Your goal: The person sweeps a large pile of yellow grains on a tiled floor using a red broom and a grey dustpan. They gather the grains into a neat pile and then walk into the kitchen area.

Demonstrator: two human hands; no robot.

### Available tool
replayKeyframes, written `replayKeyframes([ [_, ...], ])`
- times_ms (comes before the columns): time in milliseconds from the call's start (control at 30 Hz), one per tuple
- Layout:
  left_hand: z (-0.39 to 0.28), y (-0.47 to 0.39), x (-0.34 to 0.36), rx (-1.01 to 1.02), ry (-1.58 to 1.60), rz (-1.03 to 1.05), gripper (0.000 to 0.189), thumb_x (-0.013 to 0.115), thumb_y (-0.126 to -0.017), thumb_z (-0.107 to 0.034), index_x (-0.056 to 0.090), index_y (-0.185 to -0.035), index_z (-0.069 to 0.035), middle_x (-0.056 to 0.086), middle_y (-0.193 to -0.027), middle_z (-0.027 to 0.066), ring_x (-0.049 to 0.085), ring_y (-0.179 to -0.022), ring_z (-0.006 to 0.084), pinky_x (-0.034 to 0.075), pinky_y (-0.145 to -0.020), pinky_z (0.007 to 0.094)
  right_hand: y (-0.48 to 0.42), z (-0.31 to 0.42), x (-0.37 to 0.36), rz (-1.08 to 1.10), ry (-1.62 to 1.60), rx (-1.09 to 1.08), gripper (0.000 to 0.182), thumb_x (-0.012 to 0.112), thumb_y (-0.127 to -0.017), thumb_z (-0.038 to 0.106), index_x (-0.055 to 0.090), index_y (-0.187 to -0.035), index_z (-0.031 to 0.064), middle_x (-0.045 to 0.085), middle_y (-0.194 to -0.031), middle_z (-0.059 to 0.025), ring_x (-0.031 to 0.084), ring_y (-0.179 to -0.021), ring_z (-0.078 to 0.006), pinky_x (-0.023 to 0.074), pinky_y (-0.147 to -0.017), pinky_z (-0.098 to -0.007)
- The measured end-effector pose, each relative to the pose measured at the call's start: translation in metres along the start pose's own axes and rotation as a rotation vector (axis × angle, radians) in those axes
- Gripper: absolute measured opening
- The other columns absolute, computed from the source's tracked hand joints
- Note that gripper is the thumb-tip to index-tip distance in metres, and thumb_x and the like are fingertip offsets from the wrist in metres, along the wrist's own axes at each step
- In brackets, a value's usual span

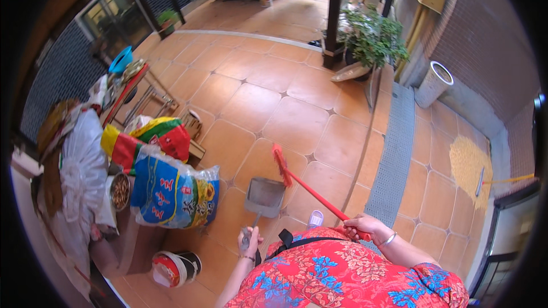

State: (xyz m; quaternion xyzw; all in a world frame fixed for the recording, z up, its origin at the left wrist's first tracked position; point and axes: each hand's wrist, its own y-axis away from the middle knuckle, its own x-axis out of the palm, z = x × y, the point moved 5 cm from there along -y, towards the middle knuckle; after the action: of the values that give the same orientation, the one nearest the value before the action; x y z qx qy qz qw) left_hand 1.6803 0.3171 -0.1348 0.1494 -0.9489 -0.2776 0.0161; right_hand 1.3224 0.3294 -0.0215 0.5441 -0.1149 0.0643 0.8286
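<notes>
My right hand [358, 227] grips the handle of a red broom [319, 196]. The broom's red bristle head [281, 165] is at the right edge of a grey metal dustpan [265, 194], partly above it. Closed around the dustpan's handle is my left hand [251, 240]. The pan part faces away from me over the tiled floor [295, 119], and no heap of sweepings can be made out in it. Whether the pan rests on the tiles or hangs just above them, I cannot tell.
Printed plastic sacks [175, 190], a metal bowl of brown pieces [121, 191] and a bucket [175, 268] stand on my left. To the right run a low step and a grey drain grating [389, 167]. Beyond it, yellow grain [469, 167] lies spread, with a rake [480, 182] on it.
</notes>
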Motion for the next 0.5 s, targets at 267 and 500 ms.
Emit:
replayKeyframes([
  [267, -0.117, -0.052, 0.192, 0.148, -0.201, 0.366, 0.018, 0.057, -0.082, -0.021, 0.046, -0.078, -0.007, 0.052, -0.061, 0.0031, 0.053, -0.046, 0.0103, 0.045, -0.042, 0.022, 0.034, 0.002, -0.093, -0.195, -0.352, -0.244, 0.02, 0.049, -0.086, 0.015, 0.05, -0.072, 0.0, 0.045, -0.055, 0.0001, 0.041, -0.043, -0.0072, 0.0337, -0.038, -0.0206],
  [500, -0.155, -0.06, 0.366, 0.26, -0.291, 0.664, 0.021, 0.056, -0.082, -0.024, 0.045, -0.087, -0.008, 0.053, -0.063, 0.0062, 0.055, -0.048, 0.0139, 0.049, -0.044, 0.0258, 0.075, -0.016, -0.146, -0.305, -0.624, -0.474, 0.019, 0.049, -0.086, 0.016, 0.049, -0.072, 0.002, 0.045, -0.056, 0.0009, 0.042, -0.044, -0.006, 0.0347, -0.038, -0.0198],
])
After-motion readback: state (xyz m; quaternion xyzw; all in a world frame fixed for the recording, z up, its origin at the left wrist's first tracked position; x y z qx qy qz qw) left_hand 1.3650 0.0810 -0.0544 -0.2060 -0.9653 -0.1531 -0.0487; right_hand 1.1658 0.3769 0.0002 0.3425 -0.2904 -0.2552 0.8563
